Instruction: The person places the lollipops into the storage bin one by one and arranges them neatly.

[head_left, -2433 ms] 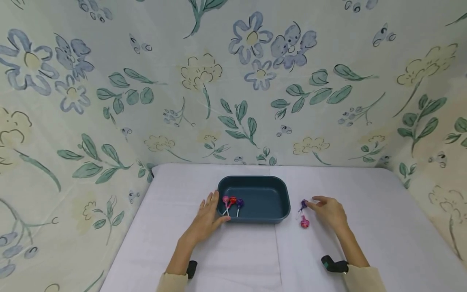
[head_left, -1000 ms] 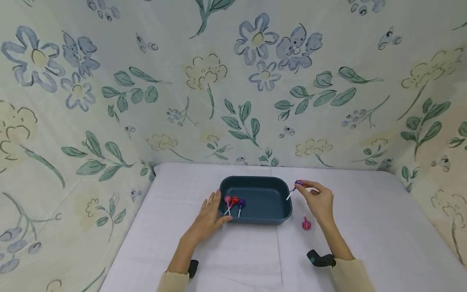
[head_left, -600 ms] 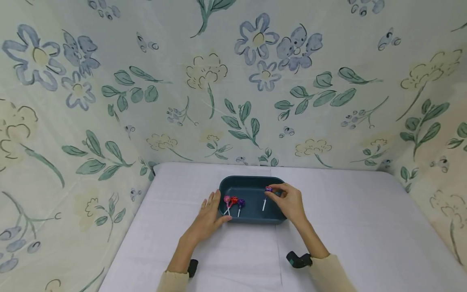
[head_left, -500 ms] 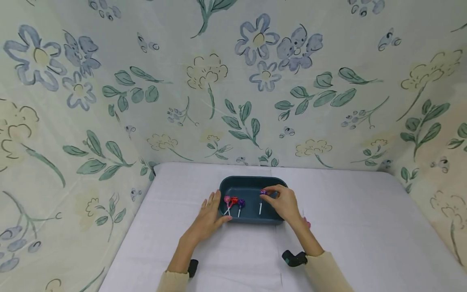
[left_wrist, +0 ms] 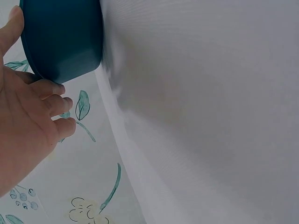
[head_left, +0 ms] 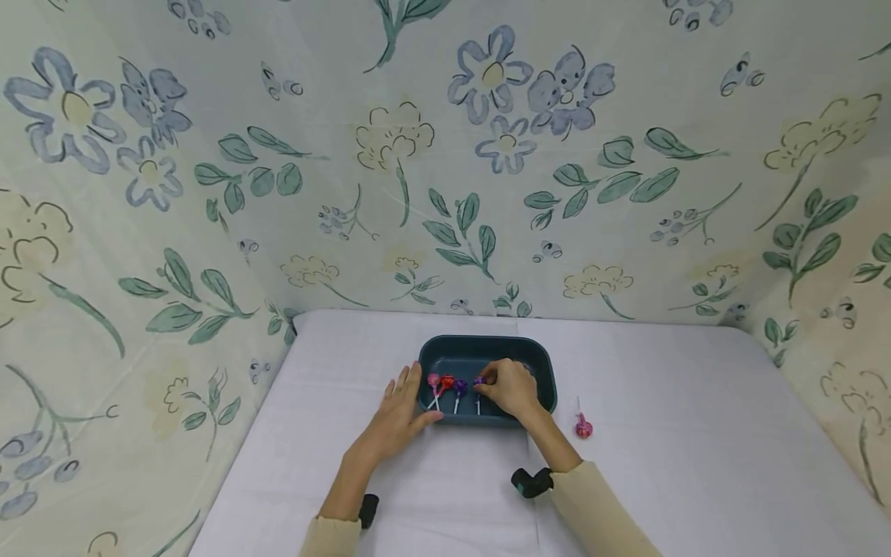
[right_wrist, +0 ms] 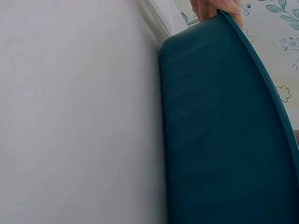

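Behind and along the sides, a pale floral cloth (head_left: 394, 139), printed with blue flowers and green leaves. In front of it, a white-covered table (head_left: 661, 371). Near the middle of that, a dark blue-green tray (head_left: 459, 350), by its look stiff, smooth, fairly light, and apt to slide if nudged; best taken by the rim at both short ends.

At the tray's left end, the left hand (head_left: 395, 418), spread, fingers along the outer side and thumb at the near rim, apparently steadying. Over the tray's middle, the right hand (head_left: 513, 389), thumb and fingers pinching the round head of a held purple lollipop (head_left: 479, 381), stick toward the near wall. Touching the tray floor or just above it: cannot tell.

Just left of that, lying inside, a second purple lollipop (head_left: 460, 387), then a red lollipop (head_left: 447, 382) and a pink lollipop (head_left: 434, 380), these last two with sticks crossed. On the table, near the tray's right end, a loose pink lollipop (head_left: 583, 428), stick pointing away.

For handling: probably very light, hard in the head, slick in the wrapper, thin and stiff in the stick. Pinch the ball at its sides, gently but surely, or just below, at the neck. Avoid dropping; candy possibly brittle.
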The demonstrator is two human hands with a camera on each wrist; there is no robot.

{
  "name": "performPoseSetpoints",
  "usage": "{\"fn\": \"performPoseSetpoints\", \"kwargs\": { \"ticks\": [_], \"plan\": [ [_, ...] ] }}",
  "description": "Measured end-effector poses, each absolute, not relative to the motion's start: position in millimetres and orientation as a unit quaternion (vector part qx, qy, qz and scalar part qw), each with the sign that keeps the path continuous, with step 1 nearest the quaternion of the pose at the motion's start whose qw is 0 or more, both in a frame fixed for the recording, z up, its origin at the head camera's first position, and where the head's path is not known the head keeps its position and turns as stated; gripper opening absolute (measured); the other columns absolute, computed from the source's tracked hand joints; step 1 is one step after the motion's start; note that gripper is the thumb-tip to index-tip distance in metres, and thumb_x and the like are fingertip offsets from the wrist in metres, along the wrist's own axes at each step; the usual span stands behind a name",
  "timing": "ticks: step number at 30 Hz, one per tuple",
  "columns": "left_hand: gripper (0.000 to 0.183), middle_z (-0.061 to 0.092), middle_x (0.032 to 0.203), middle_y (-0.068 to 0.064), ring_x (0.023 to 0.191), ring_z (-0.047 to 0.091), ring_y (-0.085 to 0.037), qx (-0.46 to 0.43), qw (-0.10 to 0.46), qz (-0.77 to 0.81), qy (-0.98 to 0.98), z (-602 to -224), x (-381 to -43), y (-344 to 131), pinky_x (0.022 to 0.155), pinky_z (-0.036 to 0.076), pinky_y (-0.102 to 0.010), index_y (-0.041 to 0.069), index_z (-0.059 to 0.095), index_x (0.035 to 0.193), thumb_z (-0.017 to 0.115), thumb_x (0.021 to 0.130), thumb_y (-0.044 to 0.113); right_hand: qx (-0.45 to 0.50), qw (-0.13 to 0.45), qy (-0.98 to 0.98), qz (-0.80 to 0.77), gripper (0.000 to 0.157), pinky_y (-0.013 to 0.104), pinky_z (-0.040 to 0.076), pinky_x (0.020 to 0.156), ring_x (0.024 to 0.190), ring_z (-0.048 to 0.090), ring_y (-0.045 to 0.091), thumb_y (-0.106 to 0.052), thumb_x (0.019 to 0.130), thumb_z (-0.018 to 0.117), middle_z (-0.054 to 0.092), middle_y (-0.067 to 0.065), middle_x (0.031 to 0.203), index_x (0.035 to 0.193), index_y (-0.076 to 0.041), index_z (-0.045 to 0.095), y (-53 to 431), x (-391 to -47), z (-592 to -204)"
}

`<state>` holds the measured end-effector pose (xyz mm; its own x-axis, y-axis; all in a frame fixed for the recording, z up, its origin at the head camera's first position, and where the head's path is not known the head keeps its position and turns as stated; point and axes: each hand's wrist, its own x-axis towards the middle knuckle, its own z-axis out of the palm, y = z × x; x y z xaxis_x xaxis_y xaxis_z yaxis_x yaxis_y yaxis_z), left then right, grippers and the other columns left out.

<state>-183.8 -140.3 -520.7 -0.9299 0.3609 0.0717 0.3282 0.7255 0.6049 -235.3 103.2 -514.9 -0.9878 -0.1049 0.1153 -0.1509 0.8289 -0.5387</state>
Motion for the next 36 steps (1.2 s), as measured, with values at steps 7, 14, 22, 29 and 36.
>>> {"fn": "performPoseSetpoints", "kwargs": {
  "ticks": [7,14,22,29,36],
  "plan": [
    [0.093,0.015,0.171,-0.025,0.161,0.011,-0.043,0.186,0.027,0.319,0.929,-519,-184,-139,0.13,0.009,-0.062,-0.005,0.012,0.163,0.065,0.102,0.039,0.073,0.03,-0.955,0.285,0.02,0.029,0.048,0.059,0.067,0.062,0.011,-0.024,0.083,0.088,0.074,0.001,0.075,0.092,-0.007,0.082,101,-237,-514],
    [0.094,0.015,0.172,-0.024,0.161,0.012,-0.042,0.19,0.026,0.313,0.93,-520,-185,-138,0.13,0.01,-0.061,-0.005,0.012,0.163,0.064,0.101,0.044,0.069,0.015,-0.958,0.277,0.021,0.03,0.048,0.06,0.067,0.062,0.011,-0.026,0.083,0.088,0.074,0.001,0.076,0.094,-0.008,0.081,101,-240,-514],
    [0.095,0.014,0.172,-0.024,0.161,0.011,-0.042,0.19,0.029,0.313,0.93,-519,-185,-138,0.13,0.01,-0.061,-0.004,0.012,0.164,0.062,0.101,0.047,0.063,-0.004,-0.957,0.283,0.032,0.031,0.049,0.063,0.069,0.063,0.012,-0.031,0.084,0.088,0.074,0.001,0.08,0.104,-0.008,0.08,108,-240,-511],
    [0.094,0.017,0.17,-0.027,0.159,0.015,-0.047,0.195,0.022,0.316,0.928,-519,-183,-139,0.128,0.013,-0.065,-0.008,0.014,0.162,0.065,0.101,0.042,0.11,0.062,-0.925,0.359,0.037,0.023,0.041,0.053,0.06,0.051,0.009,-0.026,0.089,0.083,0.076,0.007,0.096,0.117,-0.004,0.074,138,-232,-501],
    [0.095,0.014,0.172,-0.024,0.161,0.012,-0.043,0.183,0.032,0.315,0.931,-519,-183,-139,0.13,0.01,-0.062,-0.005,0.012,0.163,0.064,0.101,0.044,0.077,0.136,-0.913,0.377,0.034,0.021,0.035,0.044,0.05,0.042,0.004,-0.015,0.091,0.08,0.074,0.013,0.1,0.121,-0.002,0.072,202,-210,-498]
  ]
}}
